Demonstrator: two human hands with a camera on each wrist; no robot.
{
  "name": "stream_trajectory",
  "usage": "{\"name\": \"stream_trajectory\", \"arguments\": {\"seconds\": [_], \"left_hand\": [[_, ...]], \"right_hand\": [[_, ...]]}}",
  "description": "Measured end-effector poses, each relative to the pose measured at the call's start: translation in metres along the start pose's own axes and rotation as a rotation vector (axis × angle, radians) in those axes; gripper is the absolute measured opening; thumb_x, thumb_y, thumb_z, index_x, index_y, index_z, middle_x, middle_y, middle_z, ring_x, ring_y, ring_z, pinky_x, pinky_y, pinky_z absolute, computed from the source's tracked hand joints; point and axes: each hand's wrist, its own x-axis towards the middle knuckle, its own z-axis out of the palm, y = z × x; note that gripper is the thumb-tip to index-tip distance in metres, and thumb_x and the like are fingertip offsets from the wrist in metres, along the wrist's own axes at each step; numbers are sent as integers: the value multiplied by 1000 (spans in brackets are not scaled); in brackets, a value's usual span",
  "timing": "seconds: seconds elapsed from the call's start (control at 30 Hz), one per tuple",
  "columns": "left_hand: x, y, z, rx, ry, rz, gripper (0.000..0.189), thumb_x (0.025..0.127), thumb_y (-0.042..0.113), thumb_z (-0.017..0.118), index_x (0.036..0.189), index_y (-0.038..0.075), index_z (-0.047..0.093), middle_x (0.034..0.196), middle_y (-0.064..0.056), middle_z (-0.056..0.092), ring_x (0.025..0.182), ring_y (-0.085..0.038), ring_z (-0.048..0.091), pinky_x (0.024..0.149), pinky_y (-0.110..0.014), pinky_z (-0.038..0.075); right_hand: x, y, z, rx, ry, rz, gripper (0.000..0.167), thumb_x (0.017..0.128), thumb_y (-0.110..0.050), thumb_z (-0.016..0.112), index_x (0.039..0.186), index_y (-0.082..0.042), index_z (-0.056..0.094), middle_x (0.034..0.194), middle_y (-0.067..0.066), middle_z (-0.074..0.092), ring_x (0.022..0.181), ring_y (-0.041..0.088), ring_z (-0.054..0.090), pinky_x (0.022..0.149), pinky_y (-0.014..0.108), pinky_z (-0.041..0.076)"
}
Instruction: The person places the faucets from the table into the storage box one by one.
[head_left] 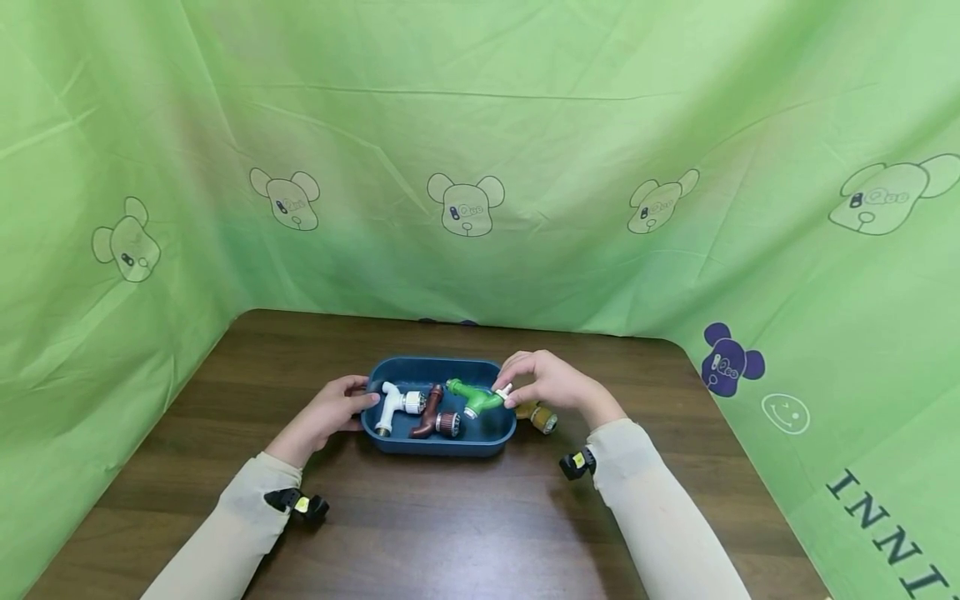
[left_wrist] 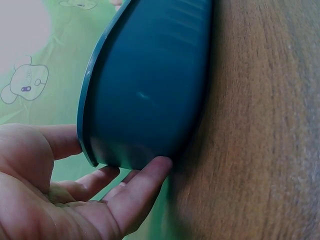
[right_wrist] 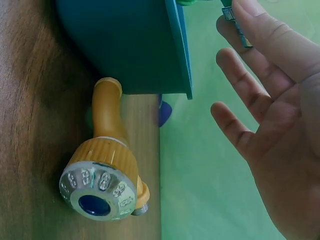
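Observation:
A blue plastic tub [head_left: 442, 448] sits on the table. My left hand [head_left: 326, 414] grips its left end, thumb at the rim and the other fingers against the outer wall. Above the tub's right part, my right hand [head_left: 558, 385] pinches a green tap [head_left: 487, 402] by its threaded end, between thumb and forefinger. Inside lie a white tap [head_left: 392, 403] on the left and a dark red tap [head_left: 427, 418] in the middle. Outside the right end rests a yellow tap [right_wrist: 107, 112], partly hidden by the right hand in the head view.
The brown wooden table [head_left: 420, 525] reaches back to a green curtain [head_left: 465, 108] printed with bear heads, which hangs round the back and both sides. Both wrists carry a small black camera [head_left: 576, 464] on a strap.

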Motion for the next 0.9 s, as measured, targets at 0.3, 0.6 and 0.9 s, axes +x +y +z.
{"name": "stream_trajectory", "arguments": {"seconds": [0.3,0.6,0.9], "left_hand": [[0,1,0,-5,-6,5,56,105,19,60,152,-3,39,144,-26,51,121,-34,61,90,-46,60],[1,0,-1,5,0,-6,55,105,21,61,151,-1,41,143,-25,52,119,-33,61,90,-47,60],[1,-1,0,8,1,-7,55,104,21,61,151,-1,42,141,-25,54,117,-32,62,90,-47,60]], "right_hand": [[4,-1,3,-36,-18,27,21,81,-20,87,101,-26,81,111,-6,71,114,18,60,105,49,48],[6,-2,3,-79,-49,48,22,82,-20,87,103,-23,81,112,-5,71,115,19,60,105,46,47],[11,-3,6,-115,-91,45,22,83,-19,86,104,-24,81,110,-8,71,114,17,60,106,43,46]]}}
